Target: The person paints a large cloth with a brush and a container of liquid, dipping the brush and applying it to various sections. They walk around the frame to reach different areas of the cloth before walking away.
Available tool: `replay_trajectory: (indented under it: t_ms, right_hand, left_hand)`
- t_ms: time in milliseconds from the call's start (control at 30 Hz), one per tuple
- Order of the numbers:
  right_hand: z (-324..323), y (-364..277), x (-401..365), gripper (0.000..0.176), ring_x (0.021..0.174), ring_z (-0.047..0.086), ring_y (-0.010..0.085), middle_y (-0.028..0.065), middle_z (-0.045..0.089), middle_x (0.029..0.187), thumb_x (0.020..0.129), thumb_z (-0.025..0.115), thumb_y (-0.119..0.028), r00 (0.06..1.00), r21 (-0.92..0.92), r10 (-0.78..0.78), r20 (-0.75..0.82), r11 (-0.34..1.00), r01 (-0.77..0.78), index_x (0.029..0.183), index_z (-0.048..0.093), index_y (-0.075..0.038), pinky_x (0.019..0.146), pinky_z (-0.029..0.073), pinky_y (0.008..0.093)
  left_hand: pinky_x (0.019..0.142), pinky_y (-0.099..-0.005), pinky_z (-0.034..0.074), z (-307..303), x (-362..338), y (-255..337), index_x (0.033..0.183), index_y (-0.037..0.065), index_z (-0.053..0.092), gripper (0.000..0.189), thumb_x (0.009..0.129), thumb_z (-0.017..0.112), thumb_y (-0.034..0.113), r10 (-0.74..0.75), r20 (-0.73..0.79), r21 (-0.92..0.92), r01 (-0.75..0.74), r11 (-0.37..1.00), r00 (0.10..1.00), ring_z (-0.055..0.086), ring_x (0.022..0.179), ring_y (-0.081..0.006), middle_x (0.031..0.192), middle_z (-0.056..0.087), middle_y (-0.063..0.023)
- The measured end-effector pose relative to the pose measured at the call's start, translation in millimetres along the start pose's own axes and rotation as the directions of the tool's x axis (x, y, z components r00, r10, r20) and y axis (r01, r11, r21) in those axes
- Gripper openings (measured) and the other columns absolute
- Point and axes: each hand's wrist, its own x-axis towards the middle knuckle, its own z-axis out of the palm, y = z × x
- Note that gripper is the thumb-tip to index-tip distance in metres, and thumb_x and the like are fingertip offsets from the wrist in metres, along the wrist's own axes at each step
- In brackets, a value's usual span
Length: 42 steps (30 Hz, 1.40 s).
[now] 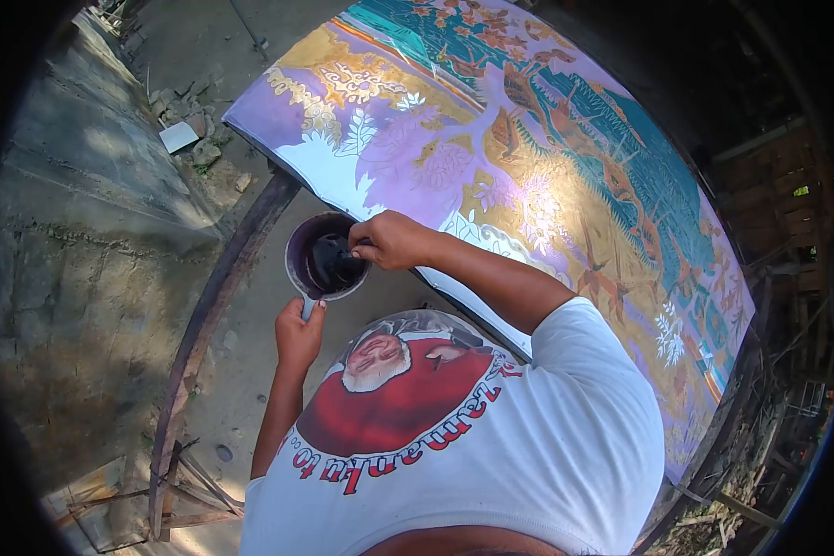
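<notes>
My left hand point(298, 335) is closed around the pale handle of a plastic dipper point(296, 252), which has dark purple stains inside. Dark liquid point(332, 265) lies in the bottom of the dipper. My right hand point(394, 240) is at the dipper's right rim, fingers curled and pinched over the opening. What those fingers hold is hidden. Just beyond the dipper stretches a large patterned cloth point(454, 159) with purple, gold, teal and white areas and drawn leaves and flowers. Its white near edge passes under my right forearm.
A dark wooden beam point(215, 289) curves along the left of the dipper. Further left stands a concrete wall point(83, 241), with rubble and a white piece point(178, 137) on the ground beside it. Wooden sticks point(199, 486) cross at the lower left.
</notes>
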Motion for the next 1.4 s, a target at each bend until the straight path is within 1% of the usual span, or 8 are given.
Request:
replay_trajectory:
  t_ms: [100, 233, 600, 800, 933, 1167, 1333, 1400]
  right_hand:
    - [-1.8, 14.4, -7.7, 0.021, 0.067, 0.069, 0.0268, 0.0170, 0.072, 0.081, 0.093, 0.066, -0.019, 0.997, 0.086, 0.065, -0.051, 0.994, -0.060, 0.102, 0.073, -0.002, 0.065, 0.054, 0.0384]
    - [-42.0, 43.4, -21.8, 0.026, 0.066, 0.069, 0.0146, 0.0087, 0.070, 0.081, 0.103, 0.061, -0.024, 0.869, 0.819, 0.486, -0.089, 0.532, -0.214, 0.112, 0.069, -0.002, 0.057, 0.058, 0.0272]
    - [-113.6, 231.6, 32.2, 0.023, 0.064, 0.068, 0.0210, 0.0129, 0.067, 0.086, 0.105, 0.056, -0.018, 0.260, 0.856, 0.817, -0.515, 0.503, 0.116, 0.115, 0.063, 0.001, 0.056, 0.062, 0.0350]
    - [-124.7, 213.9, 20.1, 0.022, 0.067, 0.070, 0.0219, 0.0132, 0.069, 0.089, 0.105, 0.057, -0.020, 0.704, 0.898, 0.697, -0.136, 0.386, -0.209, 0.115, 0.062, -0.001, 0.059, 0.063, 0.0360]
    - [-118.7, 229.2, 21.6, 0.025, 0.070, 0.070, 0.0218, 0.0132, 0.069, 0.090, 0.104, 0.058, -0.020, 0.460, 0.895, 0.795, -0.395, 0.446, -0.001, 0.120, 0.062, -0.002, 0.062, 0.064, 0.0350]
    - [-108.1, 180.7, 51.6, 0.025, 0.072, 0.071, 0.0216, 0.0124, 0.070, 0.092, 0.105, 0.056, -0.019, 0.811, 0.794, 0.572, 0.127, 0.431, -0.428, 0.120, 0.063, 0.000, 0.063, 0.064, 0.0364]
    - [-103.8, 201.7, 76.8, 0.027, 0.073, 0.071, 0.0216, 0.0125, 0.069, 0.093, 0.105, 0.056, -0.020, 0.591, 0.840, 0.724, -0.355, 0.524, -0.138, 0.122, 0.062, -0.001, 0.064, 0.064, 0.0363]
    - [-100.4, 199.9, 83.2, 0.026, 0.073, 0.071, 0.0216, 0.0124, 0.069, 0.093, 0.105, 0.056, -0.021, 0.675, 0.843, 0.697, -0.242, 0.495, -0.209, 0.122, 0.062, -0.001, 0.063, 0.064, 0.0359]
  left_hand:
    - [0.051, -0.0359, 0.035, 0.1, 2.2, 2.4, 0.069, 0.002, 0.053, 0.037, 0.093, 0.072, 0.023, 0.002, -0.011, -0.019, -0.002, 1.000, 1.000, 0.043, 0.055, -0.0118, 0.058, 0.051, -0.0045]
    - [0.051, -0.0358, 0.035, 0.2, 3.2, -12.9, 0.069, 0.002, 0.053, 0.037, 0.093, 0.072, 0.023, -0.002, -0.038, -0.008, 0.001, 1.000, 0.999, 0.043, 0.055, -0.0118, 0.058, 0.051, -0.0043]
    - [0.051, -0.0343, 0.035, -10.2, -24.9, -42.5, 0.070, 0.003, 0.053, 0.036, 0.094, 0.072, 0.023, -0.187, -0.080, -0.079, 0.181, 0.980, 0.979, 0.043, 0.056, -0.0099, 0.059, 0.051, -0.0013]
    - [0.051, -0.0324, 0.034, -16.8, -44.3, -49.1, 0.070, 0.004, 0.053, 0.036, 0.094, 0.072, 0.023, -0.203, -0.116, -0.036, 0.201, 0.979, 0.972, 0.042, 0.056, -0.0079, 0.059, 0.050, 0.0008]
    - [0.051, -0.0321, 0.034, -19.0, -53.4, -53.7, 0.070, 0.004, 0.054, 0.035, 0.094, 0.072, 0.023, -0.280, -0.122, -0.031, 0.279, 0.960, 0.952, 0.042, 0.056, -0.0077, 0.059, 0.050, 0.0010]
    - [0.052, -0.0331, 0.035, -19.2, -53.9, -53.2, 0.071, 0.003, 0.055, 0.034, 0.093, 0.072, 0.023, -0.240, -0.120, -0.033, 0.238, 0.971, 0.963, 0.043, 0.057, -0.0091, 0.059, 0.052, -0.0009]
    - [0.051, -0.0339, 0.035, -15.2, -57.4, -52.9, 0.069, 0.003, 0.053, 0.036, 0.093, 0.072, 0.023, -0.232, -0.134, -0.070, 0.225, 0.972, 0.963, 0.042, 0.056, -0.0098, 0.058, 0.050, -0.0015]
    - [0.051, -0.0346, 0.035, -13.6, -56.8, -55.5, 0.068, 0.004, 0.051, 0.038, 0.092, 0.072, 0.023, -0.250, -0.117, -0.051, 0.246, 0.968, 0.961, 0.041, 0.056, -0.0102, 0.057, 0.049, -0.0018]
